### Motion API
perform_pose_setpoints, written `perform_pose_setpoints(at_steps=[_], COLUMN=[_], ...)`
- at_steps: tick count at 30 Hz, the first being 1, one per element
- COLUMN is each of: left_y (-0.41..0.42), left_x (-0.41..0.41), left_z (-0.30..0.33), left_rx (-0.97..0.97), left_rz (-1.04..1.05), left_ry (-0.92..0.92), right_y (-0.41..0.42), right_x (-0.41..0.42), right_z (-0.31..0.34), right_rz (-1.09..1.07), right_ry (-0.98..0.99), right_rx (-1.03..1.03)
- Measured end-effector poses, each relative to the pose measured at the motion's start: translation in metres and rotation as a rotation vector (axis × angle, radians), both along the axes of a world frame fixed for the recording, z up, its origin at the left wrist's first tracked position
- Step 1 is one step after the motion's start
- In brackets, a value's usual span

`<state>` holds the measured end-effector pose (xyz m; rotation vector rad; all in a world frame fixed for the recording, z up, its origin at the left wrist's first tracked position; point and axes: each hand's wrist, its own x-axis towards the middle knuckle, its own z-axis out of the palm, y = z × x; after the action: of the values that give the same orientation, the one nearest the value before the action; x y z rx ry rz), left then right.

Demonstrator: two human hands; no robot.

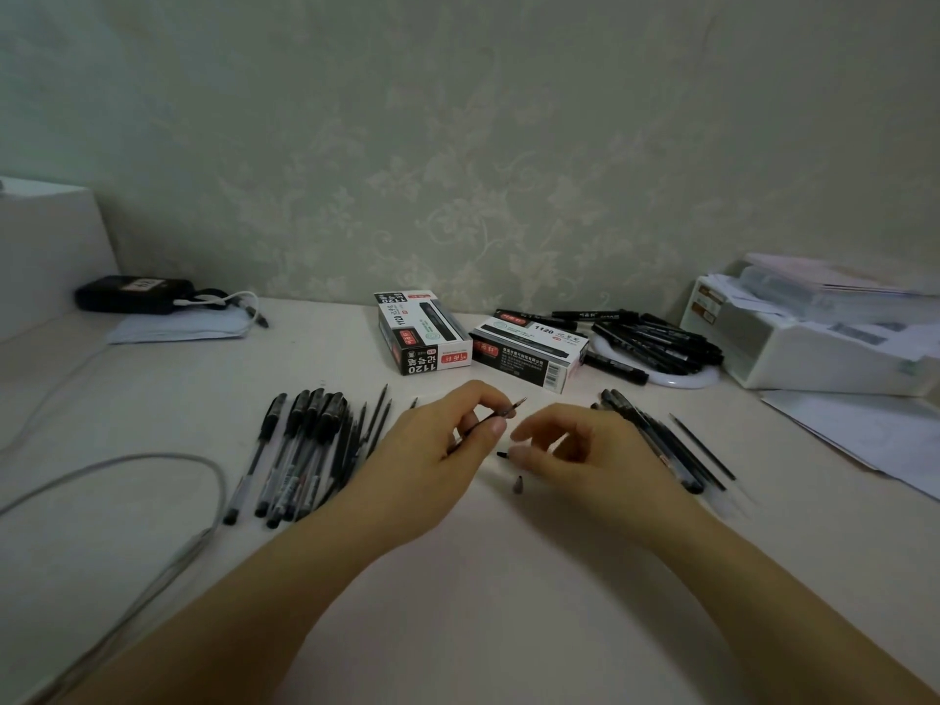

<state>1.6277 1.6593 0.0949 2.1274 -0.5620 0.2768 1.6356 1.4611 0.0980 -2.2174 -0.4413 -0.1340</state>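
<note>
Both forearms reach forward, bare; left hand (437,445) pinches a pen refill (501,412) between thumb and forefinger; right hand (585,450), blurred, fingers loosely curled, perhaps gripping something.

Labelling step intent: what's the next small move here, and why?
Probably the right hand drops to pick up the small dark cone lying on the table just under its thumb. The left hand pinches a thin refill, point aimed toward the right hand, so the cone looks due to go on. Whether the right thumb holds the black bit beside it is unclear.
</note>
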Motion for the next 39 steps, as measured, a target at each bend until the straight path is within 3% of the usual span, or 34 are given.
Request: perform_pose_setpoints(at_steps=[4,9,11,16,19,26,31,39], left_y=[-0.001,-0.001,0.000,0.000,0.000,-0.001,-0.001,-0.001], left_x=[0.000,0.000,-0.001,-0.003,-0.005,-0.005,-0.005,-0.006], left_z=[0.000,-0.001,-0.001,0.000,0.000,0.001,0.001,0.001], left_rx=[0.016,0.060,0.081,0.115,0.135,0.154,0.160,0.176], left_rz=[0.003,0.007,0.005,-0.013,-0.028,-0.037,-0.028,-0.027], left_ry=[0.003,-0.006,0.004,0.006,0.007,0.011,0.010,-0.028], right_y=[-0.002,-0.004,-0.003,-0.004,-0.003,0.002,-0.003,0.003], right_x=[0.001,0.001,0.001,0.003,0.002,0.000,0.002,0.000], right_z=[-0.007,-0.009,-0.008,0.004,0.006,0.005,0.007,0.003], right_rz=[0.065,0.094,0.058,-0.104,-0.099,-0.021,-0.067,0.068], right_ry=[-0.126,-0.119,-0.101,0.042,0.105,0.128,0.098,0.156], right_rx=[-0.348,-0.338,-0.245,0.370,0.541,0.454,0.505,0.448])
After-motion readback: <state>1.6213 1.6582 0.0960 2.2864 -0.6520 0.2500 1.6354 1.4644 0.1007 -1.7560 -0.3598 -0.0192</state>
